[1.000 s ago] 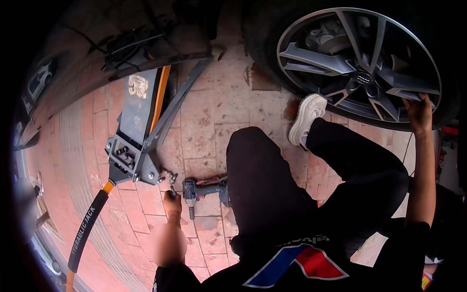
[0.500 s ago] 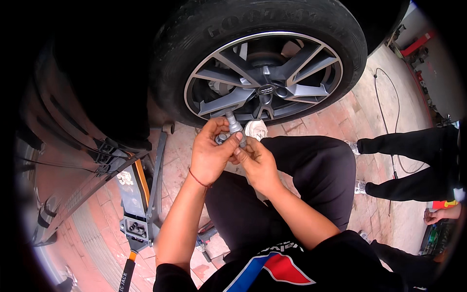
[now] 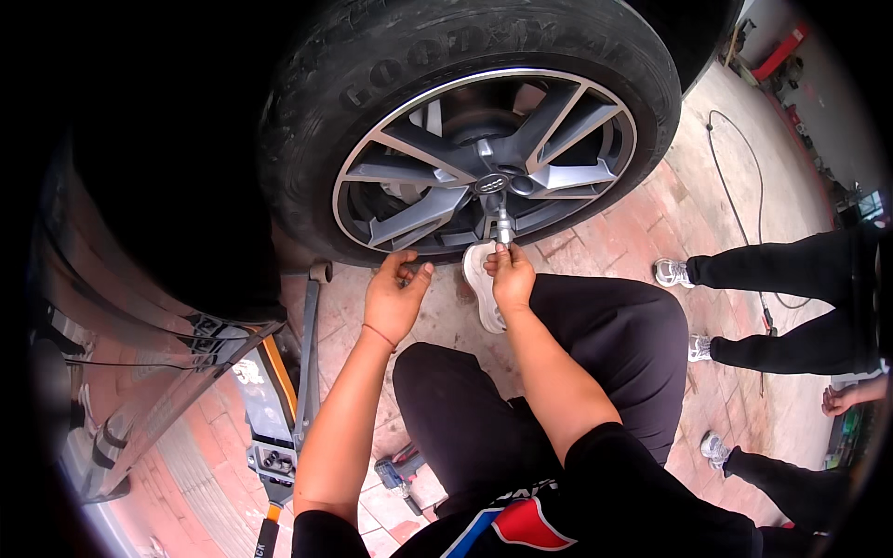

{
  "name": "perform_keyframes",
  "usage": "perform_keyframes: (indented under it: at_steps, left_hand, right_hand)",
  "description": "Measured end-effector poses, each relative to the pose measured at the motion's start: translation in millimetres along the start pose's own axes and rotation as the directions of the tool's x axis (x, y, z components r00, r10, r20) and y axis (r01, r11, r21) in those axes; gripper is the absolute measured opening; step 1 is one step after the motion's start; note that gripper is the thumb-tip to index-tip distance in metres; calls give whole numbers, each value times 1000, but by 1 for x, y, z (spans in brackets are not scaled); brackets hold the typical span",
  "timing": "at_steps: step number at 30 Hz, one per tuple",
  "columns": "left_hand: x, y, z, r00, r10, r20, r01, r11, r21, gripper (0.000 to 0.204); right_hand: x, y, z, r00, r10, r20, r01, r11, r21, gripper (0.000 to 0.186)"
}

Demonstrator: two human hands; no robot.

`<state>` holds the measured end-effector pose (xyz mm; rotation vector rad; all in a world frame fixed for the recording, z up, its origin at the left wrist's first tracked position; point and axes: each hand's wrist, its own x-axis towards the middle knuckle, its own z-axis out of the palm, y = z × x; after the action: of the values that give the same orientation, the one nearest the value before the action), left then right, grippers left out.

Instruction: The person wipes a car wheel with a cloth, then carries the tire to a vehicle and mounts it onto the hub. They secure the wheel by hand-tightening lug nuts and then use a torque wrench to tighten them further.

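Observation:
A car wheel with dark-and-silver spokes [image 3: 419, 219] and a black tyre [image 3: 312, 167] stands before me. My right hand [image 3: 512, 279] pinches a silver bolt-like metal piece [image 3: 503, 226], upright below the wheel's hub. My left hand [image 3: 398, 298] is left of it, near the tyre's lower edge, fingers curled; whatever it may hold is hidden. My white shoe [image 3: 479, 284] is under the wheel's lower rim.
A hydraulic jack [image 3: 270, 405] stands at left beside dark bodywork [image 3: 112, 353]. A cordless impact wrench [image 3: 398, 479] lies by my left knee. At right are co-workers' dark-trousered legs [image 3: 781, 268], another person's hand [image 3: 839, 400] and a thin black hose [image 3: 724, 177].
A second ago my hands were apart, the left low by the jack, the right on the rim. They met around metal pieces; now they have separated, the right raising one piece toward the hub.

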<state>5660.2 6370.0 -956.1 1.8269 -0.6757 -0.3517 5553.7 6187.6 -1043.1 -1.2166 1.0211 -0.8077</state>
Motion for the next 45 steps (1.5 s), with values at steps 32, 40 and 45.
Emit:
perform_keyframes:
  at_steps: [32, 40, 45]
  left_hand:
    - [-288, -246, -73, 601, -773, -202, 798, 591, 117, 20]
    - [-275, -235, -85, 622, -759, -191, 783, 608, 134, 19]
    - [-300, -238, -73, 544, -822, -168, 835, 511, 202, 21]
  right_hand:
    - [59, -35, 33, 992, -120, -43, 120, 993, -8, 19]
    - [57, -13, 42, 988, -91, -123, 90, 996, -18, 20]
    - [57, -18, 41, 987, -86, -133, 77, 994, -77, 20]
